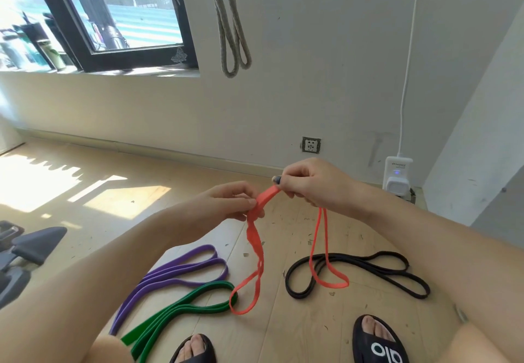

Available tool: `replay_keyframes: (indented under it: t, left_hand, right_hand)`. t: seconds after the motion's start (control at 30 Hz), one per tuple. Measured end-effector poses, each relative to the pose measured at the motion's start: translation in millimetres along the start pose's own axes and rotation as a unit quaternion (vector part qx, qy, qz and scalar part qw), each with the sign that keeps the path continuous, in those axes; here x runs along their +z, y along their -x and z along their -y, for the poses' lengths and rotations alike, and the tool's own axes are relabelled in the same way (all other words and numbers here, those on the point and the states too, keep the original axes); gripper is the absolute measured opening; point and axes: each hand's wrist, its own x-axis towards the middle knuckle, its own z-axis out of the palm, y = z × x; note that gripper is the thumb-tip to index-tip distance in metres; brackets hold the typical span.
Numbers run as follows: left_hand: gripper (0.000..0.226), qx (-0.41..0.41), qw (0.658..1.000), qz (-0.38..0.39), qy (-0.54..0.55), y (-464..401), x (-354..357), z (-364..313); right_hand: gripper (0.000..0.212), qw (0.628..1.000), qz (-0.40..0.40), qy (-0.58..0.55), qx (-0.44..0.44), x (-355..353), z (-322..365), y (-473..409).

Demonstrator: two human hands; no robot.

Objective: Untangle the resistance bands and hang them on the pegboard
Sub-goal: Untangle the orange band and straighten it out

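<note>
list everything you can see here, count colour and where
orange band: 1, orange, held in both hands
purple band: 1, purple, floor left
green band: 1, green, floor below purple
black band: 1, black, floor right
grey band: 1, grey, hanging on wall
window: 1, black frame, upper left
wall socket: 1, white, low on wall
plug-in device: 1, white, right wall
sandals: 2, black, bottom
left hand: 1
right hand: 1

Grey rope [231, 22] cut off at top edge; hanging point unseen. Green band [181, 309] and purple band [170, 274] ends hidden behind left forearm, lower left. Sandals [380, 343] cropped at bottom edge.
</note>
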Motion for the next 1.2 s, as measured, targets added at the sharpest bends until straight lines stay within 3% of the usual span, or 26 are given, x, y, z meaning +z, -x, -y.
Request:
replay_keyframes:
  t: [0.17, 0.47, 0.73, 0.93, 1.2]
  left_hand:
    - [0.016, 0.003, 0.998, 0.003, 0.055, 1.3, -3.4, -1.3]
    - [0.015, 0.002, 0.999, -0.018, 0.037, -6.1, 5.2, -4.5]
    - [0.025, -0.042, 0.99, 0.074, 0.113, -4.1, 3.2, -4.1]
    - [0.012, -0.029, 0.993, 0.053, 0.101, -1.9, 1.4, -5.7]
    - [0.019, -0.038, 0.997, 0.01, 0.061, -5.3, 6.5, -8.0]
  right_hand:
    - [0.04, 0.998, 0.024, -0.048, 0.031, 0.3, -0.5, 0.8]
    - [0.034, 0.999, 0.038, -0.022, 0.022, 9.8, 5.9, 0.8]
    - [0.03, 1.0, 0.025, -0.011, -0.001, 9.1, 6.9, -1.8]
    - [0.028, 1.0, 0.019, -0.002, -0.001, 5.7, 5.1, -1.9]
    - [0.026, 1.0, 0.005, -0.003, 0.007, 4.8, 5.6, -3.0]
